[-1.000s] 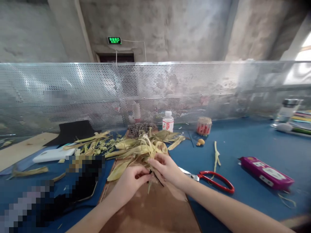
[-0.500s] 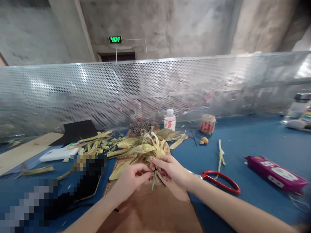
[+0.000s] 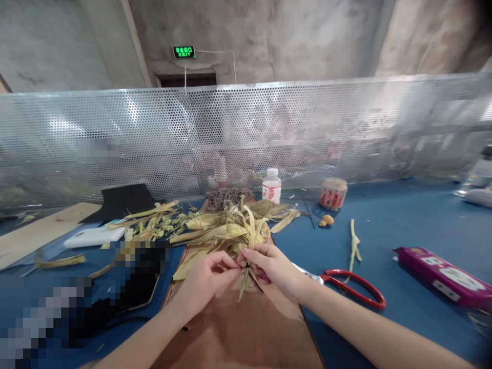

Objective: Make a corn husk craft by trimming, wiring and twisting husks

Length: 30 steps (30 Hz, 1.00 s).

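Observation:
My right hand (image 3: 274, 266) is closed around the lower end of a bundle of dried corn husk strips (image 3: 251, 225), whose pale ends rise above the fingers. A thin black cord (image 3: 256, 283) crosses the bundle, and one end of it slants down to the right. My left hand (image 3: 209, 277) pinches the cord at the bundle's left side, thumb and forefinger together. Below the fingers a short greenish husk tail (image 3: 243, 287) sticks out. Both hands are over a brown board (image 3: 234, 333). Part of the cord is hidden by the fingers.
Loose corn husks (image 3: 207, 238) lie behind the hands. Red-handled scissors (image 3: 355, 287) rest to the right, near a purple packet (image 3: 442, 274). A white bottle (image 3: 271, 187) and a glass jar (image 3: 332, 195) stand farther back, before a perforated metal screen (image 3: 246, 128).
My left hand has drawn slightly left, with the cord now stretched between its fingertips and the bundle. My right hand keeps its hold. The whole view has shifted a little.

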Each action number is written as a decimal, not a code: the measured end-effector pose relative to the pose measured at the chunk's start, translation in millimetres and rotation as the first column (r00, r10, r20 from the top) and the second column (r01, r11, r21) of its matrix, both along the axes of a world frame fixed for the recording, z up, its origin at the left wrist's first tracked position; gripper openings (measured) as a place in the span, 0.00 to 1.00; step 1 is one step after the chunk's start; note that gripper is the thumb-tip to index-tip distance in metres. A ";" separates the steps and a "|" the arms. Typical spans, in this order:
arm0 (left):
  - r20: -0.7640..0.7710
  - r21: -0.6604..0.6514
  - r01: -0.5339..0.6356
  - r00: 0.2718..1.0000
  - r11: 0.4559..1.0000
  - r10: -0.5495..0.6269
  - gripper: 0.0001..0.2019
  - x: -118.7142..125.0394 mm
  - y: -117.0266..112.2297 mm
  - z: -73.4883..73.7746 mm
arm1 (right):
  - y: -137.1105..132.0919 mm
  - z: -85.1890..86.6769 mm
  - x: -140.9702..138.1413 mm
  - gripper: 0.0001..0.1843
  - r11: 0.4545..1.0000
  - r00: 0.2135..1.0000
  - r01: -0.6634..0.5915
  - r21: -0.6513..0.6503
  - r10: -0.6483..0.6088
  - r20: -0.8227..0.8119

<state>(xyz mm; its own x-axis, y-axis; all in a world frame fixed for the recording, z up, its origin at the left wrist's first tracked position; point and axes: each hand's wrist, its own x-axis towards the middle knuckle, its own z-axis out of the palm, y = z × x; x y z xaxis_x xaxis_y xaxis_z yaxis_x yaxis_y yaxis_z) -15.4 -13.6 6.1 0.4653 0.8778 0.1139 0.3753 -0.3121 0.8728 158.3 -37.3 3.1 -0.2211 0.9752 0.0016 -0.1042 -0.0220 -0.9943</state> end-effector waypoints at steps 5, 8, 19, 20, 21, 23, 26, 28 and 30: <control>0.049 -0.052 0.002 0.999 0.999 0.000 0.09 -0.2 0.3 -2.3 | 0.2 -1.8 -0.6 0.21 1.000 0.999 0.005 0.026 -0.006 0.033; 0.070 -0.064 -0.010 0.997 0.998 0.014 0.10 0.8 -0.2 -2.7 | 1.1 -2.7 -0.3 0.20 0.999 0.998 -0.001 0.049 -0.001 0.055; -0.020 -0.032 0.070 0.997 0.997 -0.071 0.07 -0.8 -0.3 3.7 | -1.2 0.1 -0.6 0.22 1.000 0.999 0.007 0.018 -0.008 0.041; -0.018 -0.037 0.067 0.998 0.997 -0.067 0.08 -1.2 0.6 3.0 | -1.2 0.2 -0.5 0.21 1.000 0.999 0.011 0.013 -0.012 0.037; -0.012 -0.042 0.070 0.997 0.997 -0.071 0.09 -1.5 1.4 2.3 | -0.9 0.2 -0.3 0.21 1.000 0.999 0.015 0.010 -0.015 0.039; 0.003 -0.036 0.084 0.996 0.996 -0.084 0.10 -1.4 2.2 1.1 | 0.1 -0.4 0.5 0.21 1.000 0.998 0.026 0.013 -0.026 0.058; -0.012 0.022 0.063 0.998 0.998 -0.062 0.10 -0.2 0.7 2.5 | 1.6 -1.7 2.0 0.20 0.999 0.996 0.033 0.028 -0.036 0.085; -0.047 0.058 0.027 0.999 0.998 -0.024 0.10 1.0 -1.5 6.0 | 2.1 -2.3 2.8 0.19 0.999 0.996 0.029 0.036 -0.032 0.085; -0.077 0.073 0.013 0.997 0.997 -0.007 0.11 2.0 -3.5 10.0 | 2.0 -2.2 3.3 0.19 0.999 0.997 0.021 0.042 -0.024 0.080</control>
